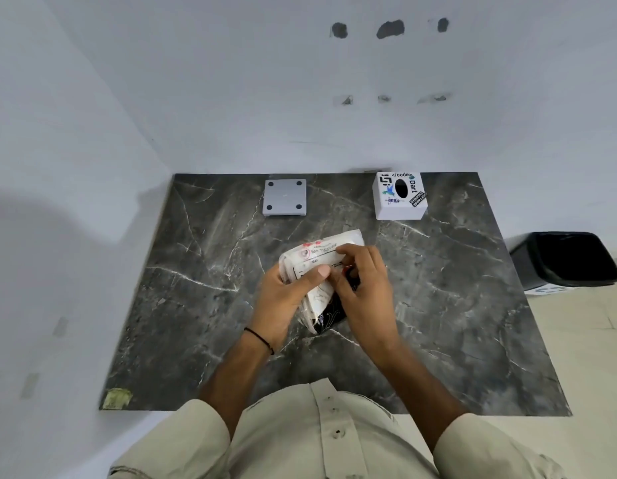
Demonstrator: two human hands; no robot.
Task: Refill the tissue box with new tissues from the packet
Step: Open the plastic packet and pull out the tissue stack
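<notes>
Far beyond the fingertips and off to their left, a grey square base plate (285,197) lies flat with four dark feet showing – probably the box's bottom, taken off so tissues can go in from underneath. The left hand (286,299) is closed around the tissue packet (321,261), thumb pressed across its printed face, steadying it above the marble table (455,305). The right hand (364,288) pinches at the packet's near-right edge, fingers curled on the wrapper, as if working it open. The packet's long axis runs diagonally – dark end toward the person, pale end pointing away and slightly right. Beyond the right fingers stands the white tissue box (399,196), oval slot up, well apart; further right, a black bin (566,259)
</notes>
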